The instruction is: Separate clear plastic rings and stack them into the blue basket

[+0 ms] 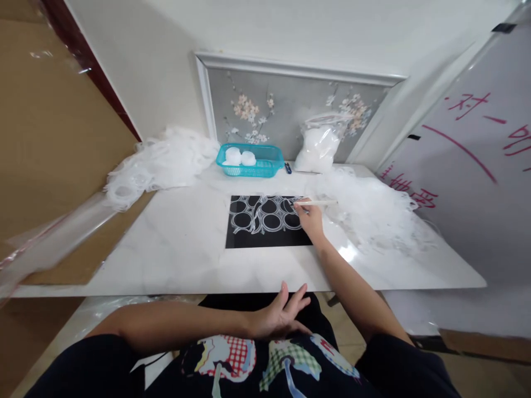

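Observation:
A black mat (pixel 265 239) lies on the white table, and on it rests a clear-white sheet with rows of round holes (pixel 271 222). My right hand (pixel 311 219) is closed on a thin white stick-like tool (pixel 321 203) at the sheet's upper right corner. The tool lies nearly level and points right. My left hand (pixel 282 315) hovers over my lap by the table's front edge, fingers spread, holding nothing.
Behind the mat stands a blue basket (pixel 269 168) with round white pieces. A bag of white material (pixel 319 146) sits to its right. White ring-like scraps are heaped left (pixel 166 166) and right (pixel 373 213). A whiteboard (pixel 468 182) flanks the right side, cardboard (pixel 53 127) the left.

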A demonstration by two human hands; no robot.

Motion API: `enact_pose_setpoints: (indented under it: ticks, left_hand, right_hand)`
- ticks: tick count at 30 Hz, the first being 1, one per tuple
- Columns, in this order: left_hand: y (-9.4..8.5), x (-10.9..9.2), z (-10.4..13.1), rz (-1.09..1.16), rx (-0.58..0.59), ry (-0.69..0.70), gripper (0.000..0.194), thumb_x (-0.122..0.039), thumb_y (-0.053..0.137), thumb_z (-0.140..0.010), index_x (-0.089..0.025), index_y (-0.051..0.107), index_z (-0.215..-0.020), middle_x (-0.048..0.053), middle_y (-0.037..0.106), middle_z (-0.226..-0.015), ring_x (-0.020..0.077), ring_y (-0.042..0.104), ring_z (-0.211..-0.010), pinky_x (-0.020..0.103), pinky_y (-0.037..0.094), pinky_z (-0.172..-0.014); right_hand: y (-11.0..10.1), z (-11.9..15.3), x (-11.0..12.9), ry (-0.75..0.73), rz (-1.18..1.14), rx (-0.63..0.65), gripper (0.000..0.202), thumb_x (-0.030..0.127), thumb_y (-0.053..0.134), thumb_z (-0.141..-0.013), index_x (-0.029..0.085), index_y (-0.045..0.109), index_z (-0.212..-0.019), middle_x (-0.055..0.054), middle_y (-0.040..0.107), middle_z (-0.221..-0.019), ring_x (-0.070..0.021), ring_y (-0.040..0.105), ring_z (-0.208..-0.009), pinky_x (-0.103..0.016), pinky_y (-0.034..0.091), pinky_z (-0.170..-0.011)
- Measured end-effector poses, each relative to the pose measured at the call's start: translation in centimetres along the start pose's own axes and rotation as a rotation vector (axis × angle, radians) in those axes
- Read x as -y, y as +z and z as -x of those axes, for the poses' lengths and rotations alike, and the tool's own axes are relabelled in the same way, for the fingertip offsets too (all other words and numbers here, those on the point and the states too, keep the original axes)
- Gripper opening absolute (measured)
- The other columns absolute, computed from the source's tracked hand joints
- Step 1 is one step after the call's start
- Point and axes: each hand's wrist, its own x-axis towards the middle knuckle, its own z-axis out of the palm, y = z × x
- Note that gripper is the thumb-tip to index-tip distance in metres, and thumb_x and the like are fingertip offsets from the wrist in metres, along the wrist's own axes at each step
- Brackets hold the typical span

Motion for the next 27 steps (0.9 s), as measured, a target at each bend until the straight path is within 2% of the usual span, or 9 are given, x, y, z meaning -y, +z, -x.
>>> enact_pose_setpoints:
  ticks: [3,5,8,12,14,17,19,22,27]
  left_hand:
    - [0.2,0.2,-0.6,0.109,0.057,-0.043,0.111,-0.097,-0.005,-0.055,-0.032,-0.033,-0.141,0.006,-0.023,-0.16,0.0336,0.04,-0.134,0.049,0.013,-0.114]
    - [0.5,0.0,-0.4,0.174,0.051,-0.025,0.111,-0.098,-0.002,-0.054,-0.035,-0.032,-0.14,0.002,-0.024,-0.16,0.0334,0.039,-0.135,0.047,0.01,-0.115]
    - [1.1,-0.9,0.3,0.244,0.042,0.011,0.116,-0.101,0.006,-0.05,-0.036,-0.033,-0.139,0.001,-0.028,-0.159,0.033,0.04,-0.135,0.045,0.01,-0.116]
    - [1.4,-1.7,1.6,0.188,0.015,-0.05,0.122,-0.103,0.01,-0.046,-0.035,-0.037,-0.136,0.002,-0.032,-0.157,0.032,0.043,-0.132,0.043,0.017,-0.115]
    - [1.3,-1.7,2.2,0.084,-0.066,-0.087,0.122,-0.102,0.007,-0.048,-0.032,-0.031,-0.141,0.004,-0.026,-0.159,0.0326,0.046,-0.127,0.044,0.022,-0.113]
    - [1.1,-1.3,2.8,-0.096,-0.231,-0.12,0.126,-0.1,0.003,-0.051,-0.025,-0.02,-0.149,0.013,-0.015,-0.162,0.0343,0.053,-0.113,0.048,0.033,-0.103]
    - [1.2,-1.4,3.2,-0.185,-0.233,-0.109,0.12,-0.099,0.002,-0.057,-0.026,-0.019,-0.15,0.015,-0.008,-0.162,0.0315,0.055,-0.105,0.047,0.037,-0.097]
    - [1.7,-2.3,3.2,-0.221,-0.17,-0.052,0.105,-0.093,-0.001,-0.067,-0.029,-0.019,-0.149,0.013,0.005,-0.162,0.0254,0.056,-0.102,0.044,0.035,-0.1]
    - [2.0,-3.9,2.5,-0.171,-0.205,-0.133,0.105,-0.089,-0.012,-0.067,-0.025,-0.021,-0.15,0.018,0.026,-0.155,0.0216,0.058,-0.09,0.04,0.04,-0.09]
  right_hand:
    - [0.1,-0.1,-0.3,0.017,0.01,0.006,0.03,0.046,0.053,-0.081,0.018,0.062,-0.079,-0.008,0.071,-0.081,-0.0217,0.065,-0.077,-0.034,0.047,-0.075]
    - [0.1,-0.2,-0.5,0.025,0.025,0.009,0.029,0.045,0.053,-0.081,0.018,0.063,-0.078,-0.008,0.071,-0.08,-0.022,0.064,-0.077,-0.034,0.047,-0.075]
    - [0.2,-0.3,-0.7,0.03,0.045,0.02,0.029,0.044,0.052,-0.081,0.018,0.064,-0.077,-0.007,0.07,-0.076,-0.0231,0.064,-0.076,-0.034,0.047,-0.073]
    - [0.2,-0.3,-0.8,0.026,0.066,0.021,0.029,0.044,0.052,-0.081,0.018,0.065,-0.081,-0.007,0.072,-0.078,-0.024,0.065,-0.077,-0.034,0.047,-0.072]
    - [0.2,-0.3,-0.7,0.017,0.073,0.025,0.029,0.043,0.051,-0.082,0.018,0.065,-0.081,-0.007,0.072,-0.079,-0.0236,0.065,-0.078,-0.033,0.047,-0.073]
    - [0.1,-0.3,-0.6,0.006,0.068,0.024,0.028,0.042,0.05,-0.083,0.018,0.065,-0.081,-0.007,0.073,-0.083,-0.0233,0.066,-0.08,-0.033,0.046,-0.074]
    - [0.1,-0.3,-0.6,0.008,0.058,0.018,0.028,0.041,0.05,-0.083,0.018,0.065,-0.082,-0.007,0.073,-0.083,-0.0235,0.066,-0.08,-0.033,0.046,-0.075]
    - [0.0,-0.3,-0.6,0.011,0.049,0.013,0.028,0.042,0.051,-0.083,0.018,0.064,-0.081,-0.008,0.072,-0.082,-0.0237,0.066,-0.079,-0.034,0.046,-0.075]
    - [0.0,-0.2,-0.6,0.019,0.047,0.003,0.028,0.043,0.05,-0.083,0.018,0.063,-0.08,-0.007,0.071,-0.08,-0.0235,0.064,-0.078,-0.034,0.046,-0.075]
